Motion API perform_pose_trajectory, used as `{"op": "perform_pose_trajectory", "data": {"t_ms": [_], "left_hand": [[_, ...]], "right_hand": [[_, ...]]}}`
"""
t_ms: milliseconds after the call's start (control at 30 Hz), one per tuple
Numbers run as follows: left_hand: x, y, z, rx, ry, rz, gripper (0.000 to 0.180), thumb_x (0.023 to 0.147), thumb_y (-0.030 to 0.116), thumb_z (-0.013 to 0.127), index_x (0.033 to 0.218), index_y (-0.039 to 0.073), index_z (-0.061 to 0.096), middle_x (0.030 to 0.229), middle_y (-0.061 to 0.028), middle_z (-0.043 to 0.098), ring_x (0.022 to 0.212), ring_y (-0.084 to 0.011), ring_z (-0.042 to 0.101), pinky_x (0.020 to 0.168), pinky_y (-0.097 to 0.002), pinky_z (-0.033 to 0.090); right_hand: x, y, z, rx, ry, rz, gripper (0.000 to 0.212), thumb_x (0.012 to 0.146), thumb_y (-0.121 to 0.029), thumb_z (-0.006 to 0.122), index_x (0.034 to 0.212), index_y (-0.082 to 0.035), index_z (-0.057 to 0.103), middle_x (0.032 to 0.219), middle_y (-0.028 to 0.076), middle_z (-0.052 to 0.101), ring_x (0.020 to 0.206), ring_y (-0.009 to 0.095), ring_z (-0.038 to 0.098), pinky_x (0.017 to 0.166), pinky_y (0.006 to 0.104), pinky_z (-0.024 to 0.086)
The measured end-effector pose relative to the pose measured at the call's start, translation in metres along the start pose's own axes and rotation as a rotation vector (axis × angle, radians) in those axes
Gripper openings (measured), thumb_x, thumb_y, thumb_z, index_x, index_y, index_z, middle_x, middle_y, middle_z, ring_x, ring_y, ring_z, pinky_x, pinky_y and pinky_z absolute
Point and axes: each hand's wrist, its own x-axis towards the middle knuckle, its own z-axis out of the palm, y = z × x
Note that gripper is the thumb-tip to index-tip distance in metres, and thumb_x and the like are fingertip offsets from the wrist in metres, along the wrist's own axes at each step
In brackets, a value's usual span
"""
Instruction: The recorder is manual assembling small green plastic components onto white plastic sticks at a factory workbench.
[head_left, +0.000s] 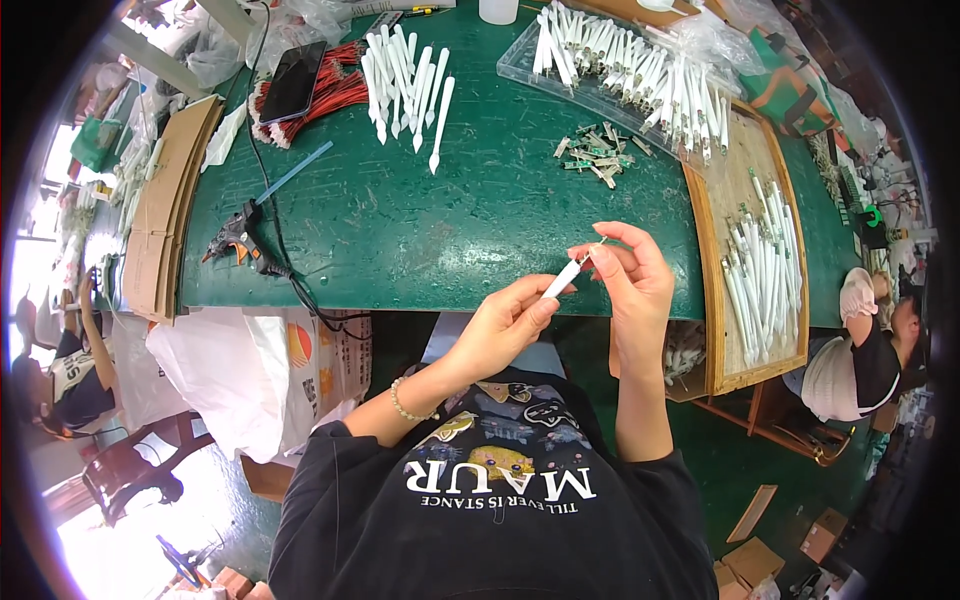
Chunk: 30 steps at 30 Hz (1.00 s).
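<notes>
My left hand [512,322] is closed around a white plastic tube [561,282], which slants up toward the right at the table's near edge. At the tube's upper end, the fingers of my right hand [638,275] pinch a small thin piece [594,251]; its exact kind is too small to make out. The two hands are close together. Beyond them on the table lies a loose heap of small circuit boards [603,152], green and metallic. Farther left rests a pile of white candle-shaped sticks with pointed tips [408,85].
A clear plastic tray [525,62] holds many white tubes with metal ends; a wood-framed tray [713,300] at right holds more. On the left are a glue gun [245,243] with its cable, red wires [342,92], a phone [292,84] and cardboard sheets [170,215]. Other people sit at both sides.
</notes>
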Motion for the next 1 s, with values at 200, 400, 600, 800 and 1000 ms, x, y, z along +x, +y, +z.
{"op": "perform_pose_trajectory", "data": {"t_ms": [200,400,600,800,1000], "left_hand": [[0.001,-0.003,0.0,0.122,0.033,0.053,0.028,0.097,0.018,0.048,0.12,0.002,0.051,0.067,0.0069,0.039,0.055,-0.002,0.032,0.047,-0.0186,0.025],[0.001,-0.008,0.0,0.145,0.054,0.082,0.029,0.096,0.018,0.049,0.12,0.002,0.051,0.067,0.007,0.039,0.055,-0.0019,0.032,0.047,-0.0185,0.024],[0.001,-0.008,0.001,0.028,0.059,0.064,0.029,0.097,0.018,0.048,0.119,0.001,0.052,0.066,0.0071,0.039,0.054,-0.0019,0.031,0.046,-0.0186,0.024],[0.001,-0.01,0.004,0.007,0.074,0.039,0.028,0.097,0.018,0.048,0.118,0.0,0.053,0.066,0.007,0.039,0.053,-0.0015,0.031,0.046,-0.0184,0.024],[0.005,0.002,0.008,-0.02,0.081,0.021,0.021,0.095,0.013,0.05,0.113,0.003,0.056,0.068,0.006,0.044,0.055,-0.0031,0.035,0.049,-0.019,0.03]], "right_hand": [[0.0,0.003,-0.003,-0.019,-0.019,0.015,0.02,0.089,-0.011,0.059,0.106,-0.001,0.058,0.089,0.011,0.069,0.08,0.009,0.059,0.072,0.0223,0.041],[0.0,0.006,-0.005,-0.03,-0.038,0.024,0.019,0.089,-0.01,0.059,0.105,0.0,0.058,0.089,0.012,0.069,0.082,0.011,0.061,0.076,0.0236,0.044],[-0.002,0.013,-0.006,-0.045,-0.08,-0.004,0.019,0.092,-0.011,0.056,0.105,0.002,0.058,0.091,0.015,0.068,0.085,0.015,0.063,0.082,0.0278,0.048],[-0.012,0.033,-0.001,-0.018,-0.02,-0.186,0.027,0.096,-0.019,0.049,0.11,0.003,0.058,0.093,0.015,0.067,0.088,0.017,0.064,0.08,0.0277,0.049],[-0.012,0.033,-0.002,-0.06,-0.022,-0.229,0.035,0.098,-0.024,0.046,0.121,0.001,0.051,0.093,0.016,0.067,0.088,0.017,0.063,0.083,0.0308,0.048]]}}
